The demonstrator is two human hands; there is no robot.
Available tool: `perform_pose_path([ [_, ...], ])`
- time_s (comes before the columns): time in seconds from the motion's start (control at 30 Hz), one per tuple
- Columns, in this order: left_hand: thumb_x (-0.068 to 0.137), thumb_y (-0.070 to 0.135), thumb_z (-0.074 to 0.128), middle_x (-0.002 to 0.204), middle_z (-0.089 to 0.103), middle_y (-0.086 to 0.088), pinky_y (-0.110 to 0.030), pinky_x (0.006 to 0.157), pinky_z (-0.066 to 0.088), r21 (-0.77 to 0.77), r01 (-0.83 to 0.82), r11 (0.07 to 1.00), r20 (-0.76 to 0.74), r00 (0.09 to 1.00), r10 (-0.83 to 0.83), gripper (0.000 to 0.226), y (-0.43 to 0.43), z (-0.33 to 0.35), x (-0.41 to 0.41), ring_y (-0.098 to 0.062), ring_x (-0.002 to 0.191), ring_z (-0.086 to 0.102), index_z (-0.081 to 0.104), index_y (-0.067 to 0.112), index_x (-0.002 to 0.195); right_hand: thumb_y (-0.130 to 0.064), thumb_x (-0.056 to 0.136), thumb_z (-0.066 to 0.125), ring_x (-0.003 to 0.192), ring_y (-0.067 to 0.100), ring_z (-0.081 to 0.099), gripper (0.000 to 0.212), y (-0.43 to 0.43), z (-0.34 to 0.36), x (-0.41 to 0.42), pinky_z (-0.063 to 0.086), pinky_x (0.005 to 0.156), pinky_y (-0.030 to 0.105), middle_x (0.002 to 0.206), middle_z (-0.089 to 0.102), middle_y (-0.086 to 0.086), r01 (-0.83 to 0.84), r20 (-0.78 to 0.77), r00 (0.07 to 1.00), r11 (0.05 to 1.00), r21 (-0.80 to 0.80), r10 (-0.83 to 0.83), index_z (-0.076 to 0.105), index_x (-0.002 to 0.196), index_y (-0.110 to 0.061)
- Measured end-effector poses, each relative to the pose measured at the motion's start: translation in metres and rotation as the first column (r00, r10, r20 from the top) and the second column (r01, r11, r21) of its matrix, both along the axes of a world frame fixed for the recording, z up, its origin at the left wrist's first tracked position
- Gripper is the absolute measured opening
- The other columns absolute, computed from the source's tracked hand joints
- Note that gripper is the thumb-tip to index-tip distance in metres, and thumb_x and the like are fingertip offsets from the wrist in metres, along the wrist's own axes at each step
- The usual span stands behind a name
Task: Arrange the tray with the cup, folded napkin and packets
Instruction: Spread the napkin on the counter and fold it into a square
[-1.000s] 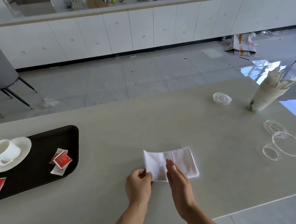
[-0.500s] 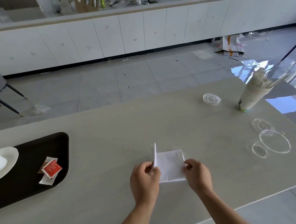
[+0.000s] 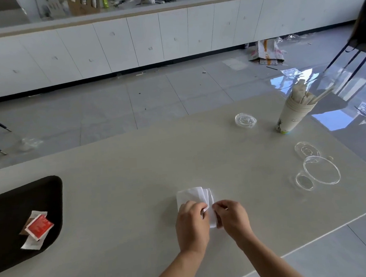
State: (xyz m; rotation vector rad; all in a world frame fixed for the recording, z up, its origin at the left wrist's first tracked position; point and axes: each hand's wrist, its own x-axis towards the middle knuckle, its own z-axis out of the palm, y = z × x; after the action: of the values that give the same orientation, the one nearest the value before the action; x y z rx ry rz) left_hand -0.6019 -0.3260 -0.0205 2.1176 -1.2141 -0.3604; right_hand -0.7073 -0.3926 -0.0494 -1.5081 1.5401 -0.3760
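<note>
Nearest the camera, the left hand and the right hand meet over the napkin, each with fingers curled and pinching its near edge, so both are clamped on the paper. The napkin lies on the table, well apart from the black tray at the left, where the packets lie in a small heap; the cup is out of view. The folded layers fan out unevenly at the far edge. If the pinch loosens or the crease is pressed off-line, I judge the fold could spring open or set crooked, and the thin paper might tear under a hard tug. Farther right lie clear lids, and beyond them stands a paper cup of straws.
</note>
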Motion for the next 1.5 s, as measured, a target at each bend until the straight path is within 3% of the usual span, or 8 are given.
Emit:
perform_pose_path([
  [0.3,0.063,-0.002,0.075,0.063,0.06,0.003,-0.031,0.056,0.045,-0.012,0.213,0.977,0.132,0.969,-0.209,0.025,0.005,-0.017,-0.008,-0.02,0.063,0.056,0.062,0.019,0.064,-0.053,0.081,0.061,0.046,0.017,0.048,0.053,-0.011,0.002,0.008,0.035,0.05,0.029,0.048,0.053,0.0,0.005,-0.063,0.998,1.0,0.009,-0.004,0.054,0.064,-0.004],
  [0.63,0.072,0.016,0.058,0.11,0.066,0.003,-0.036,0.102,0.039,-0.152,0.351,0.924,0.237,0.921,-0.311,0.032,0.012,-0.034,0.016,-0.019,0.111,0.058,0.069,0.019,0.101,-0.037,0.084,0.065,0.075,0.015,0.064,0.015,-0.03,-0.001,0.021,0.049,0.061,0.028,0.079,0.069,-0.01,-0.15,-0.269,0.956,0.983,-0.106,0.117,0.068,0.079,-0.024],
  [0.87,0.097,0.051,0.027,0.16,0.016,-0.011,-0.048,0.114,0.009,0.363,0.363,0.858,0.432,0.75,-0.5,0.069,-0.011,-0.048,0.043,-0.031,0.148,0.012,0.021,0.01,0.152,-0.03,0.093,0.054,0.082,0.022,0.062,0.014,-0.036,-0.012,0.019,0.047,0.066,0.031,0.092,0.069,-0.002,-0.25,-0.32,0.931,0.947,-0.204,0.177,0.063,0.085,-0.023],
  [1.17,0.096,0.058,0.02,0.161,0.008,-0.012,-0.049,0.115,0.006,0.431,0.341,0.836,0.405,0.754,-0.517,0.075,-0.012,-0.064,0.041,-0.03,0.149,0.006,0.014,0.01,0.153,-0.03,0.092,0.057,0.093,0.022,0.063,0.022,-0.026,-0.018,0.016,0.054,0.073,0.036,0.109,0.064,-0.008,-0.175,-0.245,0.964,0.939,-0.298,0.102,0.057,0.114,-0.029],
  [1.27,0.096,0.059,0.019,0.16,0.011,-0.013,-0.05,0.115,0.005,0.449,0.342,0.825,0.392,0.755,-0.526,0.075,-0.013,-0.063,0.04,-0.031,0.148,0.006,0.017,0.01,0.152,-0.037,0.1,0.042,0.128,0.013,0.046,0.04,-0.021,-0.014,0.017,0.05,0.092,0.031,0.145,0.049,-0.018,-0.379,-0.328,0.915,0.776,-0.504,0.234,0.046,0.14,-0.034],
  [1.33,0.095,0.057,0.022,0.16,0.018,-0.013,-0.05,0.114,0.006,0.462,0.336,0.821,0.398,0.749,-0.531,0.074,-0.014,-0.061,0.038,-0.031,0.148,0.008,0.022,0.009,0.151,-0.056,0.102,0.018,0.15,0.008,0.01,0.055,-0.023,-0.015,0.017,0.023,0.118,0.034,0.161,0.019,-0.023,-0.538,-0.409,0.832,0.723,-0.433,0.374,0.025,0.153,-0.037],
  [1.4,0.094,0.057,0.026,0.158,0.022,-0.013,-0.049,0.114,0.008,0.453,0.328,0.829,0.393,0.762,-0.515,0.074,-0.015,-0.062,0.037,-0.03,0.148,0.012,0.026,0.008,0.15,-0.071,0.094,-0.002,0.149,0.006,-0.02,0.071,-0.026,-0.025,0.012,-0.004,0.123,0.04,0.162,-0.007,-0.024,-0.657,-0.509,0.727,0.685,-0.316,0.462,0.004,0.156,-0.037],
  [1.5,0.091,0.057,0.034,0.155,0.031,-0.016,-0.049,0.113,0.013,0.447,0.33,0.831,0.379,0.772,-0.51,0.076,-0.017,-0.063,0.039,-0.031,0.146,0.021,0.036,0.004,0.146,-0.074,0.091,-0.003,0.147,0.011,-0.026,0.076,-0.03,-0.038,0.005,-0.01,0.121,0.044,0.161,-0.013,-0.021,-0.721,-0.618,0.638,0.637,-0.272,0.459,-0.004,0.156,-0.034],
])
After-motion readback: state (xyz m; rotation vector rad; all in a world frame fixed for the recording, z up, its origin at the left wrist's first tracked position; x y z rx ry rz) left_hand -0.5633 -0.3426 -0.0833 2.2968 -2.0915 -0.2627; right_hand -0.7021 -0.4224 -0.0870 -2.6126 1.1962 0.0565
